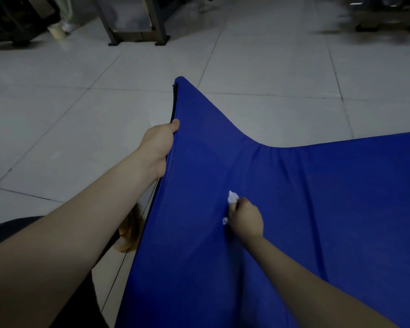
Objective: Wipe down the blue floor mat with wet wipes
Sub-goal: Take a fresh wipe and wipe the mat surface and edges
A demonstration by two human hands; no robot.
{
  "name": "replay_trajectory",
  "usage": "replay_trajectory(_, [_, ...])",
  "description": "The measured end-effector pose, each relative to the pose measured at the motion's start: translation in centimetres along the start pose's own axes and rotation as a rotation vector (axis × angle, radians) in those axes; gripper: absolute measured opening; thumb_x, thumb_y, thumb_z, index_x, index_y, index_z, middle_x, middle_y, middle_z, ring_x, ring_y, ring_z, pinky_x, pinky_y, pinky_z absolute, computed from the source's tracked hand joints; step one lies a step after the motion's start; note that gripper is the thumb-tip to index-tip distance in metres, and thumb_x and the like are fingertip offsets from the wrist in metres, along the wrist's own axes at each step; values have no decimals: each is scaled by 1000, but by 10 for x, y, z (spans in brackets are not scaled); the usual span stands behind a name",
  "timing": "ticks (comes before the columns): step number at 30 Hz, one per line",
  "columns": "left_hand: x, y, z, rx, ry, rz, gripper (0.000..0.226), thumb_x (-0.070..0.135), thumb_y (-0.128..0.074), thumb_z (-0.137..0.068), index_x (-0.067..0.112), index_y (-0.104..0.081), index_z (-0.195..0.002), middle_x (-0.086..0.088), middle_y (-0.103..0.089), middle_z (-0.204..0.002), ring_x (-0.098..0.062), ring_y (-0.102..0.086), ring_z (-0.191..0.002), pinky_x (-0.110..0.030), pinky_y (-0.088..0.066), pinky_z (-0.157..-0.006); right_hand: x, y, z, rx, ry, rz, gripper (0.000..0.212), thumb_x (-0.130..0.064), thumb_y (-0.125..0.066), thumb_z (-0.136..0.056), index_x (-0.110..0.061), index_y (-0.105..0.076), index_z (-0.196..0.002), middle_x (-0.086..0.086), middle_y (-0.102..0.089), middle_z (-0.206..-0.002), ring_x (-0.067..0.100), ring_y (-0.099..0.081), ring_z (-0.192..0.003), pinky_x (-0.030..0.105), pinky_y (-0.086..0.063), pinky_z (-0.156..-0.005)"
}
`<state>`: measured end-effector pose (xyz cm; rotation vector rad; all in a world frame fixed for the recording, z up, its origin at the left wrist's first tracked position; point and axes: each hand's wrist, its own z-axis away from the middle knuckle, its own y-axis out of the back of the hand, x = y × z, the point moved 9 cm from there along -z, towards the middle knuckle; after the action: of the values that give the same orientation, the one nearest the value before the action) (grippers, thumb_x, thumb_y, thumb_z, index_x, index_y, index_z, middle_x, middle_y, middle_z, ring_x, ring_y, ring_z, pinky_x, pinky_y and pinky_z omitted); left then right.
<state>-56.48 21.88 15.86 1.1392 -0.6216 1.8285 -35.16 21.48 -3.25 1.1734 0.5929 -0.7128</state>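
The blue floor mat (294, 221) lies partly on the pale tiled floor (57, 102), its left edge and far-left corner lifted clear of the tiles. The left hand (158, 147) grips that raised edge, thumb over the top face and the fingers hidden behind it. The right hand (245, 221) is curled around a crumpled white wet wipe (232, 198), pressing it onto the mat's upper face near the middle of the lifted section.

The mat looks padded but pliable: it bends in a smooth curve and wrinkles where the raised part meets the flat part, so it probably gives under pressure and weighs little. Its cover looks like smooth fabric, which a damp wipe should slide over easily. The edge near the corner seems the sensible hold, keeping the surface taut against the wiping hand.
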Motion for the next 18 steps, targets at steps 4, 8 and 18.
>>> replay_trajectory(4, [0, 2, -3, 21, -8, -8, 29, 37, -57, -104, 12, -70, -111, -5, -76, -99, -21, -72, -83, -33, -62, -66, -115, 4, 37, 59, 282, -215, 54, -51, -20, -102, -14, -48, -73, 3, -61, -55, 25, -62, -53, 45, -54, -59])
replay_trajectory(8, [1, 9, -7, 55, -14, 5, 26, 34, -58, -104, 11, -70, -104, -7, -76, -94, -22, -73, -79, -35, -62, -66, -191, 12, 95, 27, 655, -210, 40, -37, -32, -104, -15, -44, -74, -2, -54, -59, 15, -53, -50, 38, -48, -53])
replay_trajectory(18, [7, 7, -11, 15, 19, 25, 25, 33, -61, -103, 10, -71, -107, -5, -76, -97, -22, -72, -85, -39, -63, -70, 29, 12, 22, -68, 49, -30, 66, -60, -26, -104, -11, -58, -73, -8, -69, -56, 9, -65, -58, 40, -56, -69])
